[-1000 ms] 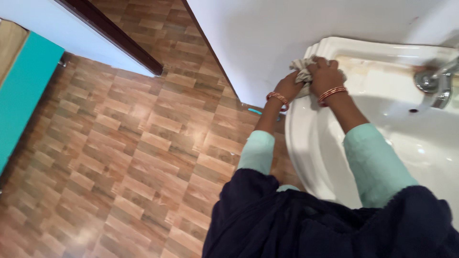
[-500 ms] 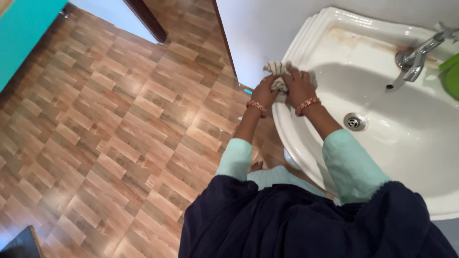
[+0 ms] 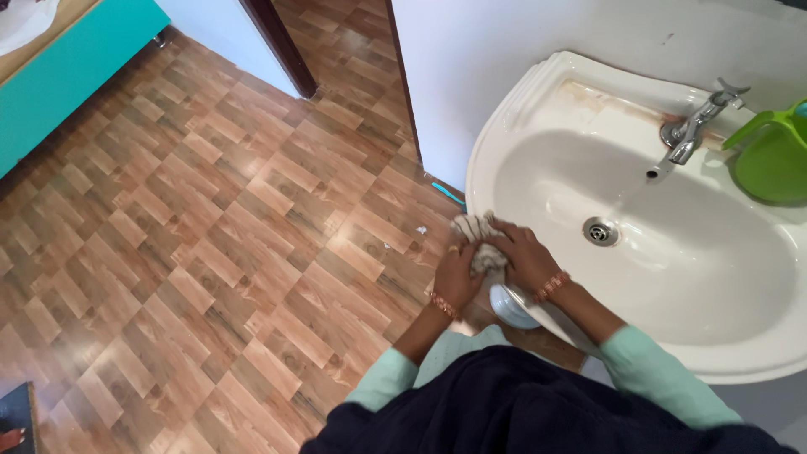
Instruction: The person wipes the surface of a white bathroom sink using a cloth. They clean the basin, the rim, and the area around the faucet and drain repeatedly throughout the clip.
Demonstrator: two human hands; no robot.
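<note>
A crumpled, light striped cloth is gripped in both hands and pressed against the left outer rim of a white wash basin. My left hand holds the cloth from below, outside the basin. From the basin side, my right hand closes over the same cloth. Both wrists wear orange bangles, and the sleeves are pale mint green under a dark blue garment.
A chrome tap stands at the basin's back, a drain in its bowl. A green plastic jug sits on the right rim. Wood-pattern floor tiles spread left; a teal cabinet and dark door frame stand beyond.
Both hands have slid with the cloth along the basin's left rim, from its back corner toward the front edge near me. My view has turned toward the basin, showing the tap and jug.
</note>
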